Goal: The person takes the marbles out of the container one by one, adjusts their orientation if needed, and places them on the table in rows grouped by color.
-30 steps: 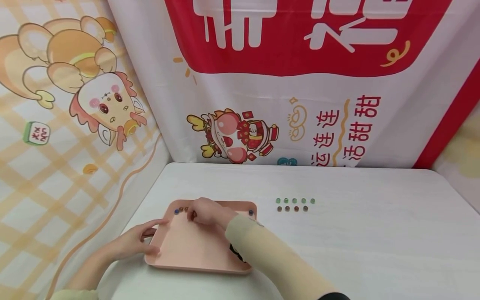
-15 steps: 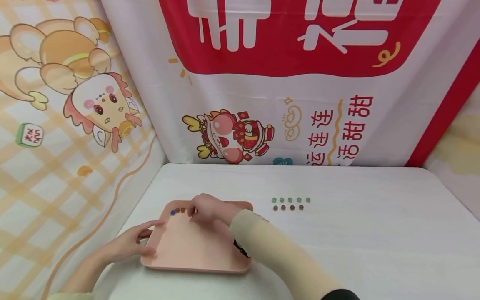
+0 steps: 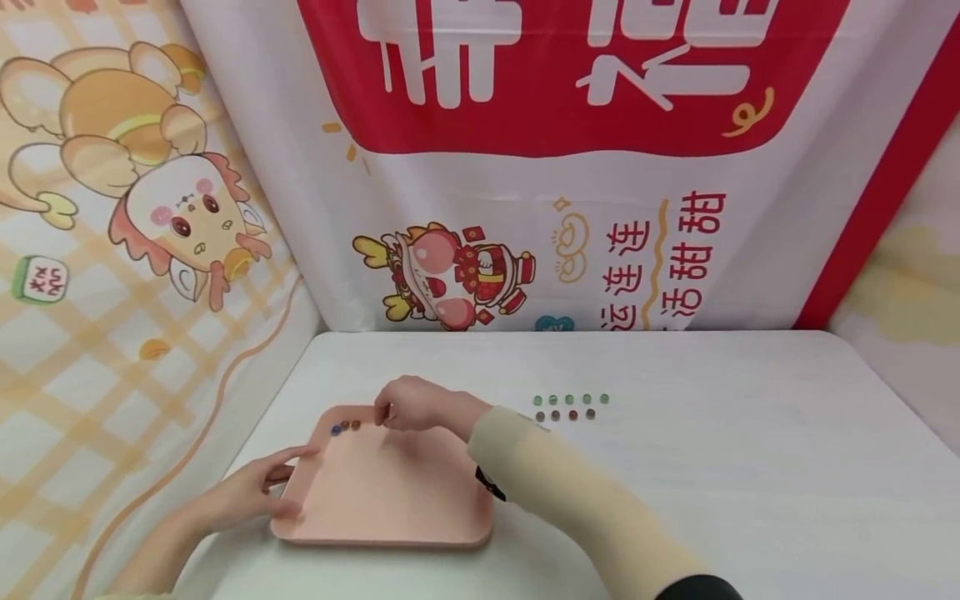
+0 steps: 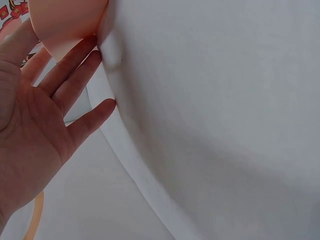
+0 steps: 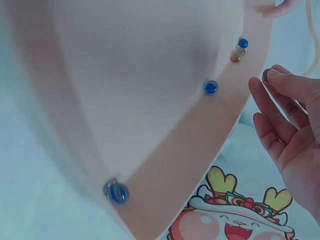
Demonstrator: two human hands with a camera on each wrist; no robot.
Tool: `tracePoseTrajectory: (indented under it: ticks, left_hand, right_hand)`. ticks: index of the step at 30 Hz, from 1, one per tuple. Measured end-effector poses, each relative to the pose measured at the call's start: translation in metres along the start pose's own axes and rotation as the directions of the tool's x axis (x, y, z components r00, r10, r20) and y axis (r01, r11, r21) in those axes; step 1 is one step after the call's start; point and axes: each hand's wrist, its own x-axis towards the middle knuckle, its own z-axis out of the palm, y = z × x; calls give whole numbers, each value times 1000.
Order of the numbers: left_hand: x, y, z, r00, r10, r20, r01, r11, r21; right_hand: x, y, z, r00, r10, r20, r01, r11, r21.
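Note:
My left hand (image 3: 251, 492) holds the left rim of a pink tray (image 3: 382, 540), with thumb and index finger over the edge. In the left wrist view its other fingers (image 4: 77, 85) extend along the outside. Over the tray's far edge, my right hand (image 3: 420, 404) pinches a dark brownish marble (image 5: 266, 76) between thumb and index finger. By the tray's far left corner sit a blue marble (image 3: 335, 431) and two brown marbles (image 3: 356, 424). The right wrist view shows another blue marble (image 5: 210, 87) along that wall and striped blue glass (image 5: 116, 191) in a corner.
Right of the tray, a row of several green marbles (image 3: 569, 399) lies behind a row of several brownish marbles (image 3: 573, 415) on the white table (image 3: 675, 467). Printed cloths (image 3: 637, 208) hang behind and to the left.
My right hand has risen slightly and shifted right relative to the tray. The left hand stays on the rim. The whole head view has slid, so the scene sits further left.

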Motion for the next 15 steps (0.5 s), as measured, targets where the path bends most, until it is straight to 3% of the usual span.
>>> tracePoseTrajectory:
  ticks: [9,15]
  left_hand:
    - [1,-5,0,1000,24,13,-24,1000,-19]
    - [1,-6,0,999,43,17,-43,999,-26]
  right_hand:
    - [-24,6,-18,999,-42,-7,41,998,-47]
    - [-43,16,-27,999,-52,-5,52,999,11]
